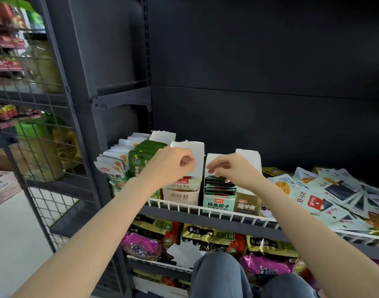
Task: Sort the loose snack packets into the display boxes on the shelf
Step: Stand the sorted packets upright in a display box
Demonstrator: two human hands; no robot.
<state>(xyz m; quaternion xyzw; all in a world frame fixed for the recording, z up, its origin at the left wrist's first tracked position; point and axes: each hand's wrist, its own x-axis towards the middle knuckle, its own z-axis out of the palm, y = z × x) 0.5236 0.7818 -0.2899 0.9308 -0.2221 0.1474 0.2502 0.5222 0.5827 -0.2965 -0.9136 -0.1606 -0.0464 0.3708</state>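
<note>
Shelf at chest level, white wire rail (205, 208) along its front edge. Behind the rail, a row of display boxes: a beige box (181, 195) and, just beside it to the right, a pale green box (219, 204) filled with dark green packets (219, 186) standing on edge; a gold-brown box (246, 204) next along. Left hand (173, 163) hovers above the beige box, fingers curled in with the thumb tucked near the raised white flap (190, 160); whether it pinches the flap or holds nothing, I cannot tell. Right hand (229, 168) reaches down over the pale green box, fingers bent, tips touching the top edges of the rearmost dark green packets; it appears to be seating or squaring them rather than carrying one. Loose packets (326, 196), the stock still to sort, lie in an overlapping heap on the shelf well to the right, mostly pale with red and dark panels. Judgement: the step in hand is tidying the green box so it accepts more. To do it well, press the packets back toward the rear flap with flat fingertips, keep them upright and facing one way, and steady the neighbouring box so the row does not shift against the rail. Then match each loose packet's print to a box front before dropping it in. Lower shelf holds larger bags (154, 237).
</note>
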